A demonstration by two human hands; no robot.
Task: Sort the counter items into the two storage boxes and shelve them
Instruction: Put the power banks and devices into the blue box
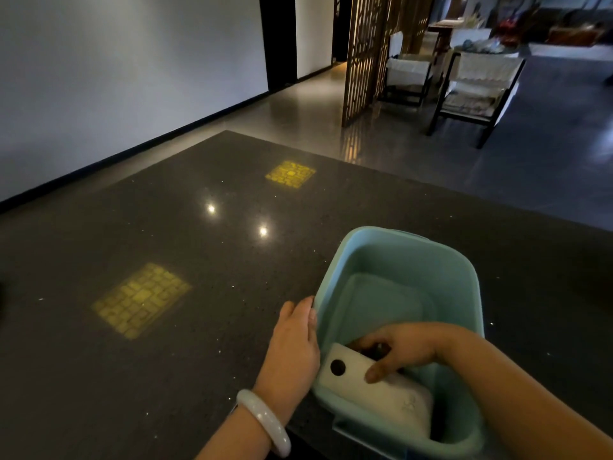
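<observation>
**Packing the teal box**

You are loading 1 item: your right hand has its grip curled round the white device, low inside the teal storage box. Your left hand lies flat-fingered against the box's left wall, steadying it on the tabletop. Next, I judge, release and withdraw.

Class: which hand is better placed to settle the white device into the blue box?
The right hand: it reaches inside the box and already grips the device. The left hand rests against the box's outer wall.
</observation>
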